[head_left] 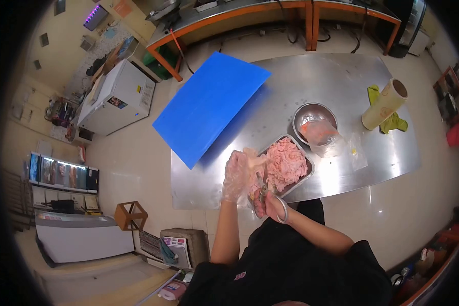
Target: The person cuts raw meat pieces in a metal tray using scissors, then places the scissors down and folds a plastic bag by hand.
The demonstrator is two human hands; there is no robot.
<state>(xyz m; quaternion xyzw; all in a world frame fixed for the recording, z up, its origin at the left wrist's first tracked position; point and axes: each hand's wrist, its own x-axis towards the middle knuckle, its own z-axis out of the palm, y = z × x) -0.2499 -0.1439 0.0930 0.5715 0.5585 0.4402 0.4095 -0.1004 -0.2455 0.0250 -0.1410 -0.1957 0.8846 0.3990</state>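
Note:
My left hand [235, 176], in a clear plastic glove, is closed on a piece of pale raw meat [258, 160] at the left edge of a metal tray [307, 176]. Just to its right, my right hand [273, 206] grips a pair of scissors [262, 186], the blades pointing up towards that piece. A bangle circles my right wrist. Pink raw meat [286, 162] is heaped in the tray. How far the blades are apart is too small to tell.
A large blue board [214, 104] covers the steel table's [311, 76] left side and overhangs its edge. Behind the tray sits a steel bowl [315, 106] with a plastic bag [322, 136] over its rim. A film roll [385, 104] and green cloth [394, 123] lie right.

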